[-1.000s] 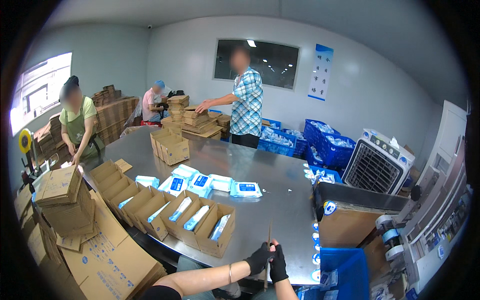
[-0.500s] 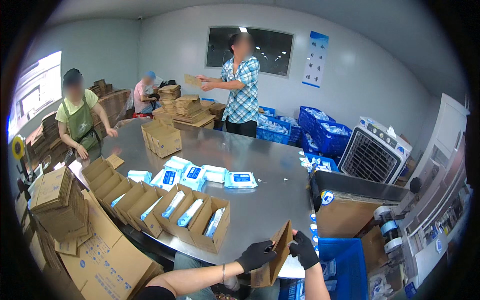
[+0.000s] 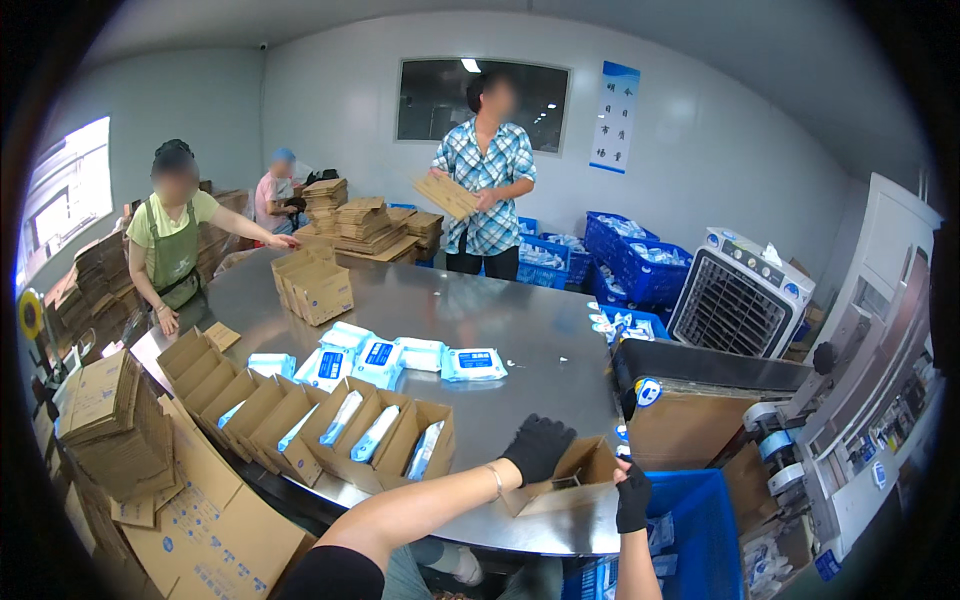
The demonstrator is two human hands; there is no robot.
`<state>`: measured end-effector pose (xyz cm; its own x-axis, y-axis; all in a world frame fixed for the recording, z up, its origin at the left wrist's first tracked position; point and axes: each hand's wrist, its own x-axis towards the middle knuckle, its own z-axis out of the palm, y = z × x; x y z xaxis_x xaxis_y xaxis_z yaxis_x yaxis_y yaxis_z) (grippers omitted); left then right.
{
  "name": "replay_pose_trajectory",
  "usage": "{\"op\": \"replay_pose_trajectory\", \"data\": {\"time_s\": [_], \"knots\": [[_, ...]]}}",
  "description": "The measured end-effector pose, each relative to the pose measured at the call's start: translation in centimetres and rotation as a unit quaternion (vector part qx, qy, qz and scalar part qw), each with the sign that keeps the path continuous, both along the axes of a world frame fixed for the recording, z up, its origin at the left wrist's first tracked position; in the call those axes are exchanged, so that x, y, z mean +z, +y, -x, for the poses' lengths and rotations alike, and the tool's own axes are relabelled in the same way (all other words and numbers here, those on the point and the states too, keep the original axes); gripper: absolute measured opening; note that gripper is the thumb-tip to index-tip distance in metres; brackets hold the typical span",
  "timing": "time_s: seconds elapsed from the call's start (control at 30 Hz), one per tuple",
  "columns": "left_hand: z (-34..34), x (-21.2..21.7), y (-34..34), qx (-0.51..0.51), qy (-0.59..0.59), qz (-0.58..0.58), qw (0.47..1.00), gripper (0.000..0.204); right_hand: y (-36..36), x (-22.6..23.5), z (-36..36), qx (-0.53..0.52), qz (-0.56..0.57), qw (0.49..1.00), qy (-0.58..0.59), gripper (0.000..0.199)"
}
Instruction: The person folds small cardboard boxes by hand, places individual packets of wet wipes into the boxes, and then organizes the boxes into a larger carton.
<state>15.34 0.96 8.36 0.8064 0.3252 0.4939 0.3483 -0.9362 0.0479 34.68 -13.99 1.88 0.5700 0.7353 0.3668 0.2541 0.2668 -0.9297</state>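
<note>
A small open cardboard box (image 3: 572, 497) stands at the near table edge in front of me, its top open and its walls spread apart. My left hand (image 3: 540, 447), in a black glove with bare fingertips, is closed over the box's left side; the glove hides part of its fingers. Gripping the right end wall is my right hand (image 3: 633, 497), gloved the same way, with its fingers bent round the edge. To the left runs a row of open boxes (image 3: 437, 470), several holding blue-and-white wipes packs (image 3: 376, 434). More wipes packs (image 3: 382, 361) lie behind the row.
Stacked flat cardboard (image 3: 118, 425) rises at the left. A blue crate (image 3: 705, 520) sits below the table's right edge, beside a conveyor (image 3: 710, 368). Across the metal table (image 3: 500, 318), a person in a checked shirt (image 3: 485, 170) holds flat cardboard; a person in a green apron (image 3: 172, 250) reaches toward boxes.
The flat-folded box between my hands is now spread open and lowered to the table edge. The person in the apron has stretched an arm toward the far boxes. The view has shifted slightly.
</note>
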Motion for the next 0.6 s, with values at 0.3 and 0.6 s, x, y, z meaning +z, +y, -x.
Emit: {"op": "replay_pose_trajectory", "data": {"time_s": [0.3, 0.6], "knots": [[-1.1, -1.0, 0.0, -0.015, 0.032, 0.014, 0.999, 0.039, 2.7, -0.9, 0.3, 0.137, -0.087, 0.985, 0.050, 0.057], [1.0, -2.2, 1.2, -0.010, 0.053, -0.019, 0.998, 0.046, 2.8, -4.5, 1.8, 0.201, -0.075, 0.959, 0.185, 0.065]]}}
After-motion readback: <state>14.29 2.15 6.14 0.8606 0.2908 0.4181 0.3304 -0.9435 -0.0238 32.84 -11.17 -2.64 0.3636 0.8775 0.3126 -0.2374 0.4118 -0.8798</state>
